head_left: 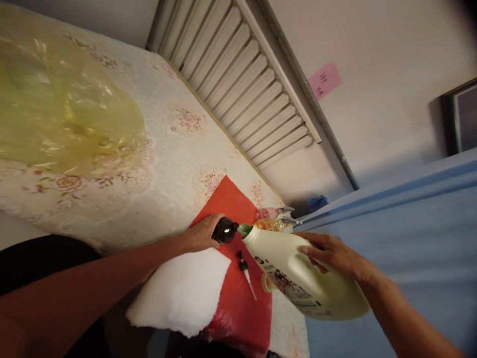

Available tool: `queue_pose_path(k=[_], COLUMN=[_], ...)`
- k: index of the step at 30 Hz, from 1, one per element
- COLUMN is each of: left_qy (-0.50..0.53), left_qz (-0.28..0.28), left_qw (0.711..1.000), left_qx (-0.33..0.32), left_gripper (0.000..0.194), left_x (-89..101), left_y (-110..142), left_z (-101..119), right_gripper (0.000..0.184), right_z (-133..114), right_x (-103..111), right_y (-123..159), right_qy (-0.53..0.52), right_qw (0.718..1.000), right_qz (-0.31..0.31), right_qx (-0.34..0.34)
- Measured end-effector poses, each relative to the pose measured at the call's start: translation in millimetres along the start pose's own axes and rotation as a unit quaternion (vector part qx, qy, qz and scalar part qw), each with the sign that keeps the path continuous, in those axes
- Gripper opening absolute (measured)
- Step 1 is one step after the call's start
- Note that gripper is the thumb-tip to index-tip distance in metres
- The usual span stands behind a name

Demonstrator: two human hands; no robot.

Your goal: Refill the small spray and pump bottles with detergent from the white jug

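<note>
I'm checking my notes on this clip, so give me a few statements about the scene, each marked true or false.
1. The left hand holds the dark bottle. True.
2. The jug stands upright with no hand on it. False: the right hand holds the jug tilted, its mouth close to the dark bottle's.
3. The pump is screwed onto the dark bottle. False: the pump lies loose on the red mat.
4. The pink note is above the blue curtain, by the pale wall. True.
5. The yellow bag lies on the flowered cloth. True.
</note>
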State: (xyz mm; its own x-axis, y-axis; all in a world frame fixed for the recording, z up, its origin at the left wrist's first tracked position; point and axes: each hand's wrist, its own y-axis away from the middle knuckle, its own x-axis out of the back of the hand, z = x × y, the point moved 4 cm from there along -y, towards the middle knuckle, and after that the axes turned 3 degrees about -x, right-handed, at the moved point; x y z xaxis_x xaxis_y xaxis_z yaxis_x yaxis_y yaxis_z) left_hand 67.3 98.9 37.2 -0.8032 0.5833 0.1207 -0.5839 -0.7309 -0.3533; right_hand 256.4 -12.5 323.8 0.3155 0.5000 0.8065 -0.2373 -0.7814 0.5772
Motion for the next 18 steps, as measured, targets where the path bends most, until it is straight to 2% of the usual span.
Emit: queue_pose_path(k=[18], left_qy=[0.001], left_qz=[0.002], left_qw=[1.0], left_qx=[0.011], left_gripper=[0.08], left_x=[-0.5], left_y=[-0.2], left_z=[-1.2], right_gripper=[0.058], right_z=[-3.1], right_x=[-0.4], right_y=[-0.5], right_qy=[-0.002], right_qw=[1.0], right_qz=[0.001], right_qx=[-0.002])
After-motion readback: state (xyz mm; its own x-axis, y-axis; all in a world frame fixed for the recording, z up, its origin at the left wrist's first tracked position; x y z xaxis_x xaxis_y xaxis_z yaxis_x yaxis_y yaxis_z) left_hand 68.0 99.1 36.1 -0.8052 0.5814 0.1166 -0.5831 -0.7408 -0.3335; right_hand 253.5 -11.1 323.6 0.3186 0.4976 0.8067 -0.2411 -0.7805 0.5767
